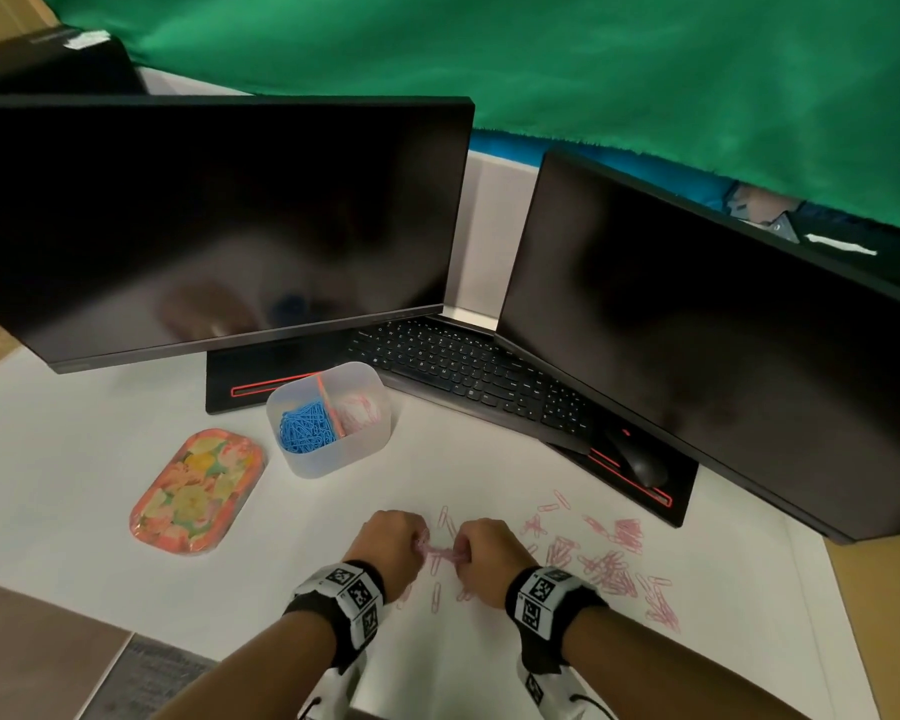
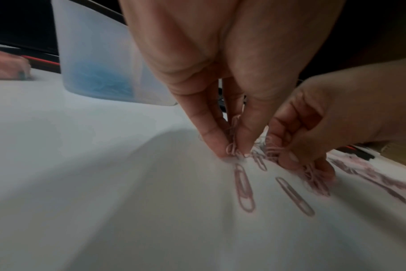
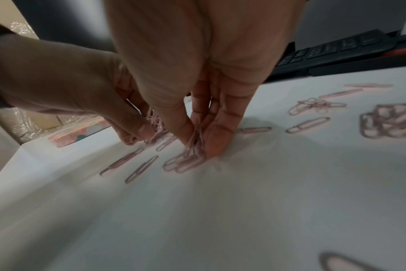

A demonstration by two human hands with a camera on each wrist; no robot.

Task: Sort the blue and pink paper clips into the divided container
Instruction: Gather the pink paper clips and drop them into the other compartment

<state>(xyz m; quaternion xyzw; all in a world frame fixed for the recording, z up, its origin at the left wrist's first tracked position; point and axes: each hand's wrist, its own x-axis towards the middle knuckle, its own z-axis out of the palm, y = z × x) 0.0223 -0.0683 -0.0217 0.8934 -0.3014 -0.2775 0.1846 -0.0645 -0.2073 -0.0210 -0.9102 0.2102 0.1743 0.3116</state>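
Note:
A translucent divided container (image 1: 370, 439) stands on the white desk, blue paper clips (image 1: 306, 427) in its left half and pink ones (image 1: 358, 411) in its right half. Both hands are down on the desk in front of me, close together. My left hand (image 1: 392, 542) pinches a small bunch of pink clips (image 2: 232, 146) between thumb and fingers. My right hand (image 1: 484, 549) pinches another bunch of pink clips (image 3: 195, 144) against the desk. Loose pink clips (image 1: 611, 561) lie scattered to the right of the hands, and a few (image 2: 243, 188) lie just below the fingers.
A flowered orange tray (image 1: 196, 493) lies left of the container. Two dark monitors (image 1: 219, 226) stand behind, with a black keyboard (image 1: 468, 371) and mouse (image 1: 640, 459) between them. Green cloth hangs at the back.

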